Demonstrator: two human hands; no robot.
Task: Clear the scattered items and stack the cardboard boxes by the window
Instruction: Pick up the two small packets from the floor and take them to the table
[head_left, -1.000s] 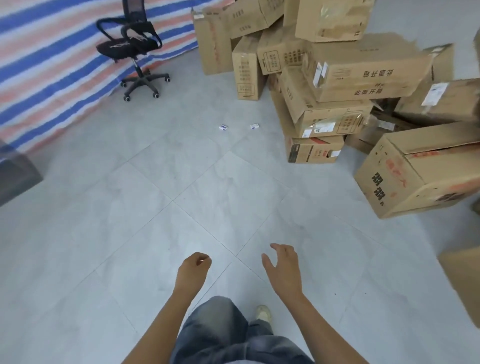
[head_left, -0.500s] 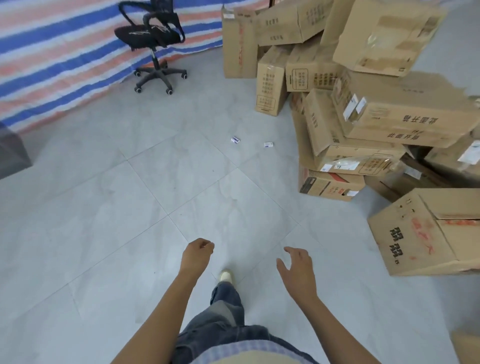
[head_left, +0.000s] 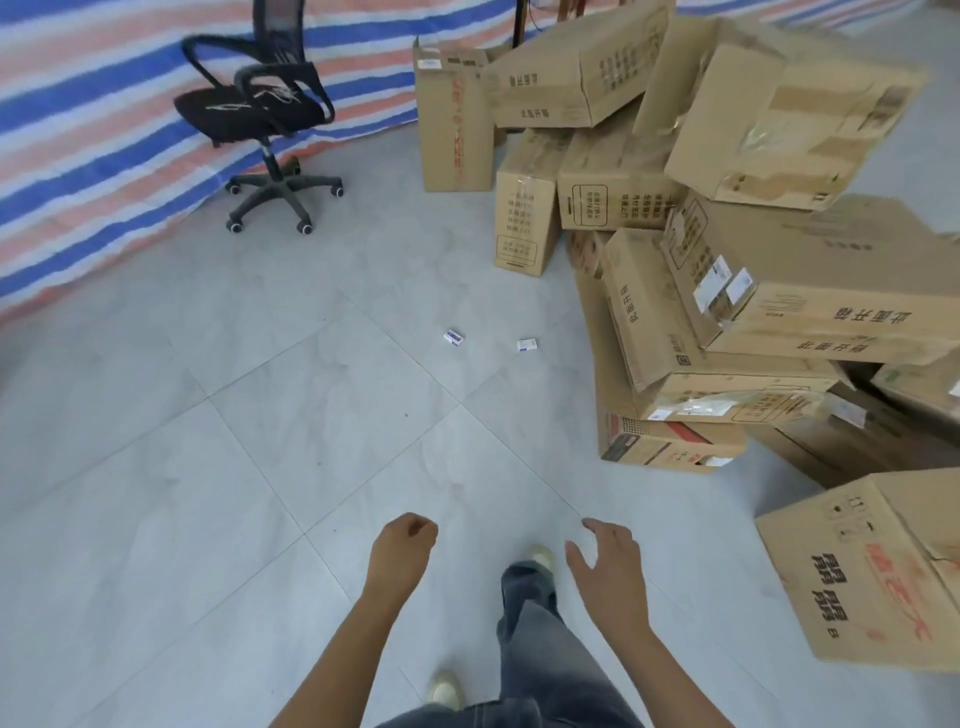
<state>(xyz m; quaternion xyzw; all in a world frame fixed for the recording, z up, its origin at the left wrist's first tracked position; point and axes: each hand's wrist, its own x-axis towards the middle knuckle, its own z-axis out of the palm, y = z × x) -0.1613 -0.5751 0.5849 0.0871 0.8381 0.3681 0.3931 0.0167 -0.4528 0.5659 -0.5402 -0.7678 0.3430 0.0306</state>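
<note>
Head view, looking down on a grey tiled floor (head_left: 249, 467); landmark taken as the black office chair (head_left: 260, 114), standing on its castors in front of a striped blue, red and white tarp (head_left: 93, 119).

Cardboard boxes: a loose heap (head_left: 779, 301) lies to the right of the chair, the boxes tilted and leaning on one another, several with printed sides and stuck-on labels; closest to the chair, one tall box (head_left: 454, 124) stands upright with a long box resting slantwise on its top; a separate box (head_left: 878, 571) sits far right of the chair and much nearer the person, apart from the heap.

Scattered items: two small white-and-blue packets on the floor, right of the chair and nearer the person than it is; first packet (head_left: 454, 337) on the chair side, second packet (head_left: 527, 345) beyond it toward the heap; the two are near each other, not touching; neither touches a box.

Hands: both well nearer the person than the chair, held over the floor; left hand (head_left: 402, 545) clenched into a fist with nothing in it; right hand (head_left: 610, 569) released, fingers slightly bent and spread, thumb out, grasping nothing; both well apart from packets and boxes.

Jeans leg (head_left: 535, 623) and one pale shoe (head_left: 540, 556) show between the hands.
</note>
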